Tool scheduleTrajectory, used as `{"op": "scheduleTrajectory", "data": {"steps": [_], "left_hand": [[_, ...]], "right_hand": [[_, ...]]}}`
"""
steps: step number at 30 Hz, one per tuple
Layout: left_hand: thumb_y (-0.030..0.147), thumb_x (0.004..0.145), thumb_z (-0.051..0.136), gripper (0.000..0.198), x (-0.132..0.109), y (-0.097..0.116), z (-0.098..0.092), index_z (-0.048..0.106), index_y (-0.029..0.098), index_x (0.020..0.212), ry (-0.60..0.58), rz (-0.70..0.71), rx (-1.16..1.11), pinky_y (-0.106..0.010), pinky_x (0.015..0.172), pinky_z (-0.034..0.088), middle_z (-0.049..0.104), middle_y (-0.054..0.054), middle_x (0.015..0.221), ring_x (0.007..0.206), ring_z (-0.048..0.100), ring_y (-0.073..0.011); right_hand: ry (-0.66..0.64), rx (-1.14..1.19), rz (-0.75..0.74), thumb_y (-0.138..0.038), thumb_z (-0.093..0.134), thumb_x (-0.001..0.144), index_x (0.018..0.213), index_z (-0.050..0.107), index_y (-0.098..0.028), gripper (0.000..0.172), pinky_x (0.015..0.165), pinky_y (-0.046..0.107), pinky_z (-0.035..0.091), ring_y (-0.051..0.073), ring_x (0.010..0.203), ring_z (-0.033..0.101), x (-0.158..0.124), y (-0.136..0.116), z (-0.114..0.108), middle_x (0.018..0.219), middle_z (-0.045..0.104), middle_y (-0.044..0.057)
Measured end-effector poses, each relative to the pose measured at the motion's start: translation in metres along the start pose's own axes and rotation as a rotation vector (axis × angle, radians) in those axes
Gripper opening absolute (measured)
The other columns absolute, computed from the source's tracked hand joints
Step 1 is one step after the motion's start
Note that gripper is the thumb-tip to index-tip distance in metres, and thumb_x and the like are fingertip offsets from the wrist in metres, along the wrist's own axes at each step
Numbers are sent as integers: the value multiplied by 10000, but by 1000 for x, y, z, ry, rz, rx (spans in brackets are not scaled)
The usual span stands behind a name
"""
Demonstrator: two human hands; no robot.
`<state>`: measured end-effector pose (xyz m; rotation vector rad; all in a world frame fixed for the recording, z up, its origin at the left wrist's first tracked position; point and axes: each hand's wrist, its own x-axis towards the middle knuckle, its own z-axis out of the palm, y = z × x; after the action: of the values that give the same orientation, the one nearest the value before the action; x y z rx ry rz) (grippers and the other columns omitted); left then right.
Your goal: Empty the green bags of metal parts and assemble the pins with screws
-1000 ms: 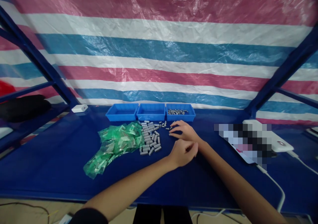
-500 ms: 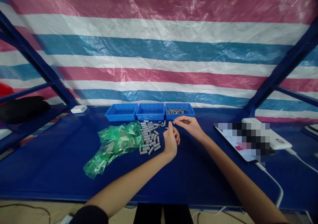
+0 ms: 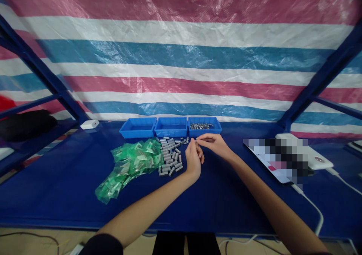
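Observation:
My left hand (image 3: pixel 193 160) is closed, thumb up, beside the loose metal parts on the table. My right hand (image 3: pixel 217 145) reaches in from the right, its thumb and finger pinched at the left hand's fingertips. Between the fingertips a small metal piece (image 3: pixel 196 143) shows; its exact kind is too small to tell. Left of the hands lies a pile of grey metal cylinders (image 3: pixel 170 157). Several tiny shiny metal fittings (image 3: pixel 184 140) lie just beyond the left hand. More of these small fittings are in the right blue bin (image 3: pixel 217 125).
Two more blue bins (image 3: pixel 138 133) (image 3: pixel 171 132) adjoin it along the back. Green plastic bags (image 3: pixel 132 158) are heaped at left. On the right lie a phone-like device (image 3: pixel 261 162) and a white power bank (image 3: pixel 321 162) with cables. A white adapter (image 3: pixel 89 124) sits back left.
My right hand has moved slightly left, bringing its pinched fingertips and the small metal piece against the left hand's fingertips. The bins, bags and cylinders have stayed put.

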<state>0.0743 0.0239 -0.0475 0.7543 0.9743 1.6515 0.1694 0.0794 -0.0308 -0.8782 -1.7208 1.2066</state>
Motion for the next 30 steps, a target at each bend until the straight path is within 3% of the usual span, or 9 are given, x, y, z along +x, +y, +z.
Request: {"op": "scheduleTrajectory", "data": {"steps": [6, 10, 16, 20, 25, 30], "left_hand": [[569, 807, 426, 411, 1, -1, 0, 348, 197, 650, 7, 29, 4, -146, 268, 198, 274, 112, 405, 264, 277, -39], [562, 814, 412, 422, 1, -2, 0, 337, 196, 618, -19, 13, 23, -152, 269, 199, 266, 107, 403, 268, 260, -39], [483, 830, 403, 365, -1, -1, 1, 342, 197, 612, -110, -25, 96, -157, 289, 214, 278, 99, 408, 294, 242, -41], [402, 817, 409, 321, -7, -1, 3, 364, 190, 580, -287, -105, 213, -165, 305, 201, 294, 92, 383, 291, 252, -41], [357, 816, 407, 358, -15, -2, 3, 386, 169, 513, -554, -156, 333, -178, 344, 198, 315, 73, 366, 308, 277, -36], [368, 820, 394, 374, -16, -2, 2, 411, 161, 509, -582, -161, 407, -186, 364, 210, 340, 64, 375, 321, 302, -39]], "right_hand": [[-7, -21, -51, -347, 699, 654, 769, 708, -187, 197, 741, 327, 501, 180, 760, 637, 0, 3, 1, 821, 692, 48], [58, -42, -82, -364, 688, 661, 751, 710, -187, 200, 763, 323, 498, 191, 826, 636, 2, 6, 1, 848, 692, 52], [182, 35, 27, -399, 692, 646, 777, 701, -165, 269, 722, 302, 508, 178, 763, 646, 5, 8, -2, 809, 709, 46], [240, 18, 71, -418, 678, 655, 804, 690, -144, 313, 581, 264, 504, 150, 621, 635, 7, 12, -7, 742, 707, 51], [261, 53, 147, -404, 693, 645, 813, 677, -123, 328, 536, 253, 526, 172, 609, 667, 8, 19, -13, 694, 704, 70], [320, 37, 109, -379, 689, 652, 826, 678, -113, 318, 590, 289, 554, 189, 619, 674, 10, 19, -18, 673, 699, 71]]}}
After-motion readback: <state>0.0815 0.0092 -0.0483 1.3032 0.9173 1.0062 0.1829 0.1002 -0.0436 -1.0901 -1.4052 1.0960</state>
